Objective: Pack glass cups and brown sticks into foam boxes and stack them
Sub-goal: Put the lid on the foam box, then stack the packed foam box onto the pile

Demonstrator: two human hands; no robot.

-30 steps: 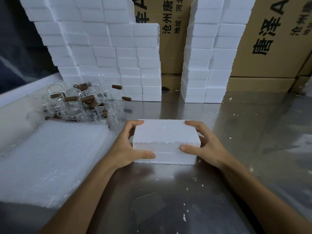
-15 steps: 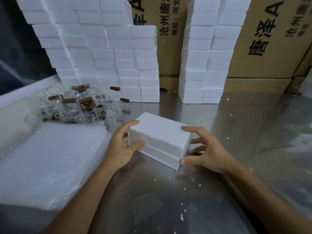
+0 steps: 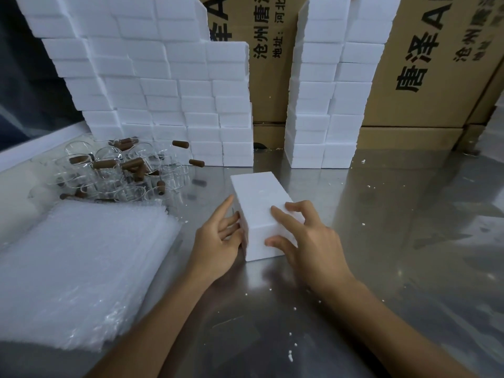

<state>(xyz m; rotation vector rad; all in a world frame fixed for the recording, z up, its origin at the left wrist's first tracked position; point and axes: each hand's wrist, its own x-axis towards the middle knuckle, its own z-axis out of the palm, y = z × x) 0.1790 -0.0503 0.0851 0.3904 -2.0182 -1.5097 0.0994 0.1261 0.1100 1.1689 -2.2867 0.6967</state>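
Note:
A closed white foam box (image 3: 260,203) lies on the steel table (image 3: 381,241), its long axis pointing away from me. My left hand (image 3: 218,241) presses flat against its left side, fingers spread. My right hand (image 3: 302,236) rests on its near right corner, fingers on the top and thumb on the front face. A heap of clear glass cups (image 3: 109,173) with brown sticks (image 3: 103,163) among them lies at the left rear.
A stack of bubble-wrap sheets (image 3: 76,268) covers the near left. Two walls of stacked foam boxes (image 3: 163,91) (image 3: 332,91) stand at the back before cardboard cartons (image 3: 425,64). Foam crumbs dot the table.
The foam box has been turned about a quarter turn on the table, from lying crosswise to pointing away from me. Both hands shifted around it while turning it.

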